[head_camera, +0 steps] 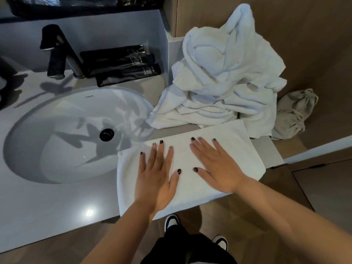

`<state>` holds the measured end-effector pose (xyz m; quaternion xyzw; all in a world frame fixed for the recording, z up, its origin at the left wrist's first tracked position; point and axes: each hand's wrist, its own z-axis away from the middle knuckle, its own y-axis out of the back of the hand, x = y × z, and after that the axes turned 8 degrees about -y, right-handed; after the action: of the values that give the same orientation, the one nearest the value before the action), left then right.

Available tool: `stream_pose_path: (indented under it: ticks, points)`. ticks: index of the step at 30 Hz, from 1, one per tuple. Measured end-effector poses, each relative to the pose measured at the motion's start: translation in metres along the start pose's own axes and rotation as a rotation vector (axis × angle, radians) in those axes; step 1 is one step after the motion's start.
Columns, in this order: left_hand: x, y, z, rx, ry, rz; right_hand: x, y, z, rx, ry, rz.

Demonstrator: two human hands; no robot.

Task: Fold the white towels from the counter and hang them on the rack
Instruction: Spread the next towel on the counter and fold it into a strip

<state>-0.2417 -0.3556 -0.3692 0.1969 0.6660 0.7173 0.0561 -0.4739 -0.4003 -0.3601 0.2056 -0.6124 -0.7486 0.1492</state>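
A folded white towel (182,155) lies flat on the grey counter (47,210), at its front edge, right of the sink. My left hand (156,174) presses flat on the towel's left half with straight, spread fingers. My right hand (217,168) lies flat on its right half in the same way. Behind the folded towel, a heap of crumpled white towels (224,77) leans against the wooden wall. No rack is in view.
An oval white sink (62,134) with a black drain takes the counter's left. A black tap (57,52) and black packets (122,65) stand behind it. A beige drawstring bag (293,113) sits right of the heap. The wooden floor and my shoes (172,221) are below.
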Motion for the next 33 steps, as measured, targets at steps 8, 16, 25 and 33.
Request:
stream_pose_path:
  ticks: [8, 16, 25, 33]
  points:
    - [0.002, 0.005, -0.001, -0.036, 0.009, 0.005, 0.076, 0.010, 0.032, -0.015, -0.136, -0.013]
    - [0.070, 0.001, -0.044, -0.028, -0.242, 0.069, 0.078, 0.004, 0.031, 0.121, -0.133, -0.187]
    - [0.083, -0.004, -0.051, -0.096, -0.198, -0.125, 0.021, -0.036, 0.133, 0.723, -0.645, -0.938]
    - [0.086, -0.005, -0.051, -0.068, -0.191, -0.163, 0.067, -0.092, 0.138, 0.031, -1.070, -1.261]
